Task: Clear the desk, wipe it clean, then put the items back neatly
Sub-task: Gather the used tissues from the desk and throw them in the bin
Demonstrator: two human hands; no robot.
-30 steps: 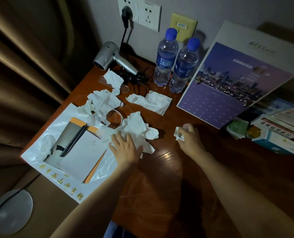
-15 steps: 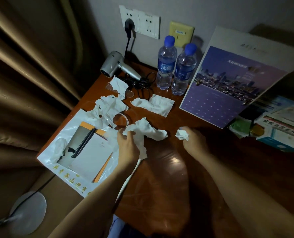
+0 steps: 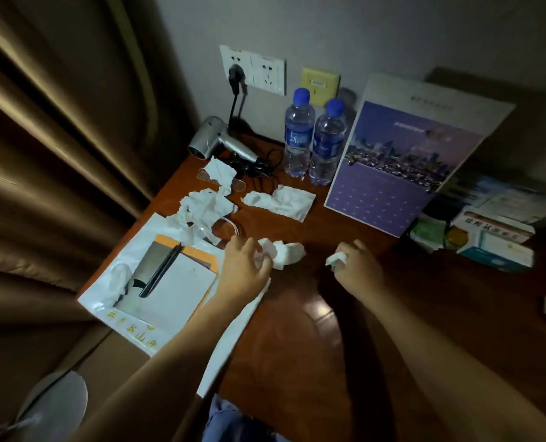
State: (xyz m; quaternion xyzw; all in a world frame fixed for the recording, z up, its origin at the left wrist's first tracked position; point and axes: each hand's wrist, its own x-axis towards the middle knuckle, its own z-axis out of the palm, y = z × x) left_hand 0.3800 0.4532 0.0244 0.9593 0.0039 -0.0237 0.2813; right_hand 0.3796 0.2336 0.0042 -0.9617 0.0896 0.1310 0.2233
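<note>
My left hand grips a crumpled white tissue just above the brown wooden desk. My right hand pinches a small tissue wad near the desk's middle. More crumpled tissues lie behind: a flat one, a big clump and a small piece. At the left, a white plastic bag lies under a notepad with a black pen.
A silver hair dryer with its cord plugged in sits at the back. Two water bottles stand by a leaning purple calendar. Medicine boxes and packets fill the right. A brown curtain hangs at the left.
My left hand went from pressing flat on the large tissue to gathering it into a bunch and lifting it. My right hand kept its small wad and barely moved.
</note>
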